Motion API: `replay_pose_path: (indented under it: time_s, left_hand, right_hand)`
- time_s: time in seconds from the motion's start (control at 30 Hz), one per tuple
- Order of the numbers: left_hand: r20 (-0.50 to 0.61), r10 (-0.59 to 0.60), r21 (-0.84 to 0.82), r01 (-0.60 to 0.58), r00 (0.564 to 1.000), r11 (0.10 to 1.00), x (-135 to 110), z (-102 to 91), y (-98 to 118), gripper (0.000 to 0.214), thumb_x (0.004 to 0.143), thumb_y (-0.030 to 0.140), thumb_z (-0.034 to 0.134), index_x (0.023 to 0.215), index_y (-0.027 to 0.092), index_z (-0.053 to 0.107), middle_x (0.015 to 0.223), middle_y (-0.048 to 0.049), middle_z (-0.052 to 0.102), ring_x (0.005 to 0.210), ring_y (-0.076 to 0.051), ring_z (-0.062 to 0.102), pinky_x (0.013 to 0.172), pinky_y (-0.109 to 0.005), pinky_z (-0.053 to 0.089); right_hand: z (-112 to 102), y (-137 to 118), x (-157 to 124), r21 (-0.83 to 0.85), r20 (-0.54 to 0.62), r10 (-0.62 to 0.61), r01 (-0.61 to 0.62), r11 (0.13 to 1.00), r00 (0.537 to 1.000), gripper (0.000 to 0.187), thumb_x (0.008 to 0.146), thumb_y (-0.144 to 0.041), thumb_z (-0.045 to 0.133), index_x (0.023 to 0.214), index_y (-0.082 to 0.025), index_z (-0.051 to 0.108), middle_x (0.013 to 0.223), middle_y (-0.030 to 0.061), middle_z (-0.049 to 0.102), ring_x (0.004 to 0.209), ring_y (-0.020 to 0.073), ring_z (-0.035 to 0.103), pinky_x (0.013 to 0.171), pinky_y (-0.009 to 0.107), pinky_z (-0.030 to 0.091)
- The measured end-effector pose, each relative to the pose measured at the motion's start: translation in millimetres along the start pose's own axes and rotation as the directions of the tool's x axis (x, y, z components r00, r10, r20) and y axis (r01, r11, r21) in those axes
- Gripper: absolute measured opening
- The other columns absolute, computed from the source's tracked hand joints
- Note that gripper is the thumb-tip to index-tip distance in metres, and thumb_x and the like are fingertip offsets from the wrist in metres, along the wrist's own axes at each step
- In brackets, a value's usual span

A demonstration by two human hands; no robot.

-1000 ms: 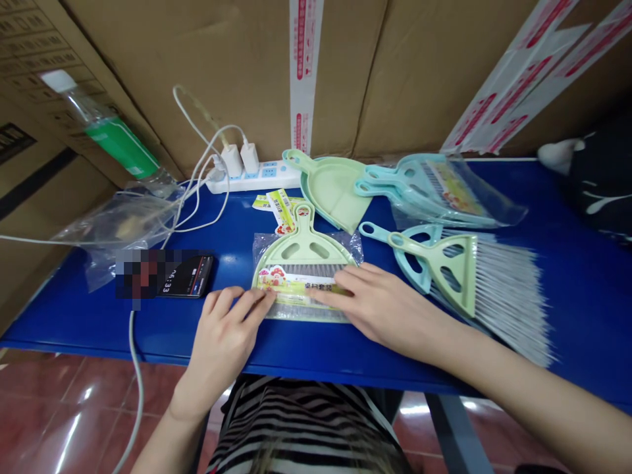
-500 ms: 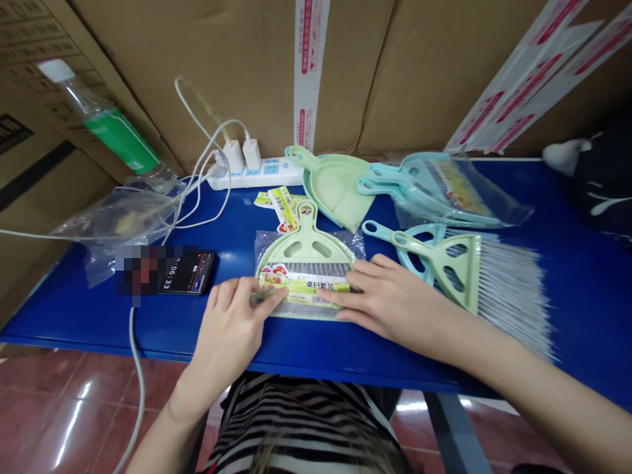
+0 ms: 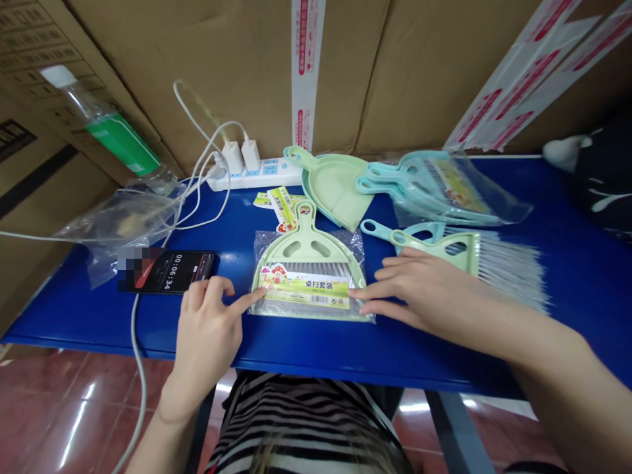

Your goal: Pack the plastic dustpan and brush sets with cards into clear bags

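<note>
A light-green dustpan and brush set (image 3: 307,243) lies flat in a clear plastic bag in front of me, handle pointing away. Across its bristles sits a yellow-green printed label card (image 3: 306,288). My left hand (image 3: 212,322) rests its outstretched index finger at the label's left end, with the other fingers bent and nothing held. At the right end, the index fingertip of my right hand (image 3: 419,289) touches the bag, its fingers spread and holding nothing. Under and behind that hand lie a loose green brush (image 3: 467,247) and a blue brush (image 3: 378,229), partly hidden.
Behind are stacked dustpans (image 3: 338,184), bagged blue sets (image 3: 434,187) and loose label cards (image 3: 281,204). A phone (image 3: 182,270), cables, crumpled plastic (image 3: 123,217), a bottle (image 3: 123,141) and a power strip (image 3: 271,174) are at the left. Cardboard (image 3: 237,52) borders the blue table (image 3: 316,349).
Both hands have slid outward from the middle of the label to its two ends. More of the label and bag shows now, and my right hand covers more of the loose brushes.
</note>
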State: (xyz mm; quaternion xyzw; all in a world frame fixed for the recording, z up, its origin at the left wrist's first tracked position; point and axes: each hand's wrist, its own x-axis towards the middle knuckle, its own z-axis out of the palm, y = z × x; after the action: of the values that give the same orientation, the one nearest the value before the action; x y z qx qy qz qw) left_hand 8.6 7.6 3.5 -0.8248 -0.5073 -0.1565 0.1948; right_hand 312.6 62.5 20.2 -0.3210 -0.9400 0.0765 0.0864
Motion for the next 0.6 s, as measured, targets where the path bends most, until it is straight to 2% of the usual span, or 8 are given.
replay_pose_path:
  time_s: [0.1,0.27,0.43,0.6]
  left_hand:
    - [-0.006,0.008,0.012,-0.008,1.0,1.0,0,-0.2,7,0.042,0.087,0.002,0.044,0.101,0.026,0.075,0.085,-0.0085,0.056,0.078,-0.023,0.047,0.067,-0.035,0.046]
    - [0.015,0.098,0.065,-0.098,0.995,0.993,-2,-0.7,19,0.037,0.084,0.001,0.043,0.107,0.012,0.071,0.096,-0.0119,0.067,0.084,-0.024,0.052,0.068,-0.036,0.046]
    - [0.069,0.114,0.002,-0.114,0.991,0.993,-6,-1.7,18,0.043,0.083,0.002,0.044,0.117,0.013,0.068,0.111,-0.009,0.072,0.089,-0.024,0.055,0.07,-0.037,0.047]
    - [0.066,0.073,-0.063,-0.069,0.995,0.996,-7,0.4,14,0.044,0.086,0.005,0.045,0.124,0.016,0.065,0.112,-0.0074,0.073,0.088,-0.024,0.056,0.071,-0.037,0.048]
  right_hand:
    - [0,-4,3,0.019,-0.018,0.021,-0.021,1.0,1.0,0.033,0.1,-0.033,0.047,0.09,-0.027,0.078,0.069,0.0014,0.072,0.067,0.017,0.061,0.072,0.034,0.041]
    - [1,-9,4,0.023,-0.046,0.014,-0.013,1.0,0.999,0.033,0.099,-0.029,0.047,0.086,-0.024,0.077,0.068,0.0022,0.069,0.067,0.0172,0.06,0.073,0.034,0.043]
    - [1,-8,5,0.048,-0.046,-0.033,0.035,0.998,0.998,0.034,0.1,-0.026,0.043,0.087,-0.022,0.074,0.073,0.0036,0.068,0.072,0.0184,0.06,0.075,0.034,0.045]
    - [2,-7,12,0.021,-0.098,-0.072,0.074,0.997,0.993,0.038,0.102,-0.029,0.038,0.085,-0.019,0.07,0.074,0.0047,0.064,0.073,0.0182,0.056,0.073,0.032,0.043]
